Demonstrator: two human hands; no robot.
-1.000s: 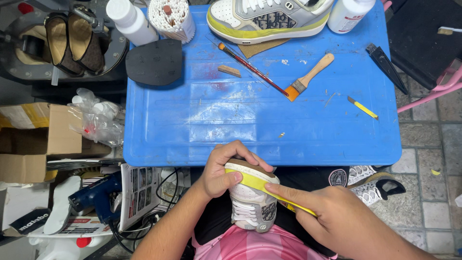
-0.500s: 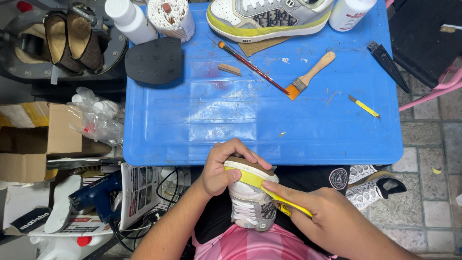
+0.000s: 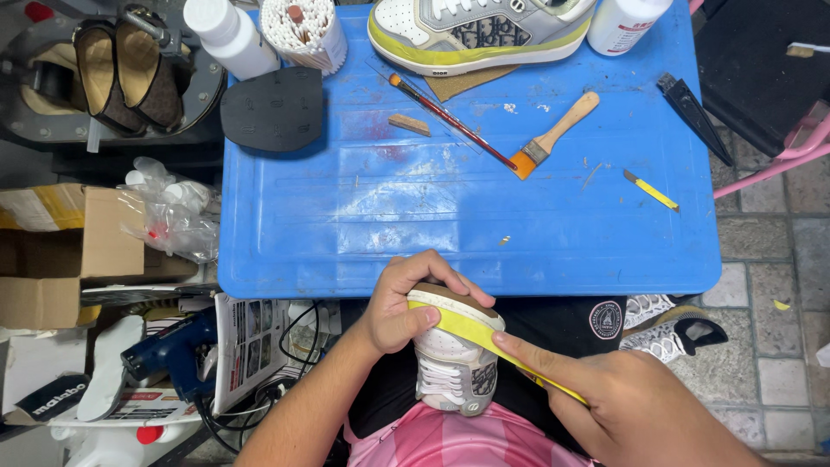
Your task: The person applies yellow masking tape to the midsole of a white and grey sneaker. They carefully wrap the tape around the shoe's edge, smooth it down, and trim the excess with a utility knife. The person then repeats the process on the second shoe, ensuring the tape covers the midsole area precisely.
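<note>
A white and grey sneaker (image 3: 450,363) stands toe-up on my lap, just below the blue table's near edge. My left hand (image 3: 402,303) grips its toe, thumb pressing a yellow strip (image 3: 471,329) against the sole edge. My right hand (image 3: 622,402) holds the free end of that strip, pulled down to the right, with the index finger laid along it. The matching sneaker (image 3: 471,35), with a yellow sole edge, lies on its side at the table's far edge.
On the blue table (image 3: 389,216) lie a black rubber heel piece (image 3: 272,108), a thin red brush (image 3: 450,121), a flat wooden-handled brush (image 3: 553,134), a small yellow knife (image 3: 650,190), two white bottles and a cup of cotton swabs (image 3: 304,30). A cardboard box (image 3: 78,251) and a blue tool (image 3: 169,350) sit left.
My right hand has slid down and to the right along the yellow strip, drawing more of it away from the toe. The left hand keeps its grip.
</note>
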